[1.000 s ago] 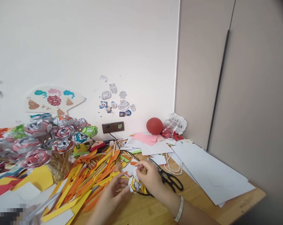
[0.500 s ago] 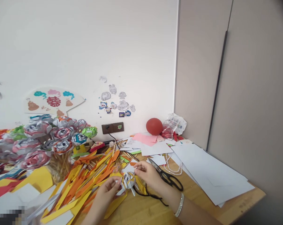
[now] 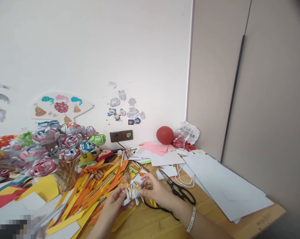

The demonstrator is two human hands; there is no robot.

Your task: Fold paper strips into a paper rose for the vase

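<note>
Shifted since the preceding frame from about 1 o'clock to nearer 3 o'clock on the rim of a white-and-yellow paper flower (image 3: 133, 190), the right hand (image 3: 151, 188) is half-curled, thumb and forefinger parted, tips at the paper; whether it grips cannot be told. Clock positions are read about this flower, which lies between both hands over the wooden surface (image 3: 209, 209). At 8 o'clock the left hand (image 3: 117, 197) is closed, pinching the flower's edge between thumb and fingers. A black cord (image 3: 153, 207) runs out at 4 o'clock. Black-handled scissors (image 3: 175, 189) lie at 3 o'clock, with a bead strand (image 3: 186, 186) just beyond and large white sheets (image 3: 226, 186) farther out. Orange and yellow paper strips (image 3: 90, 186) spread from 9 to 11 o'clock. Outermost are a bunch of paper flowers (image 3: 70, 140) at 10 o'clock and a red balloon (image 3: 165, 135) at 1 o'clock.
</note>
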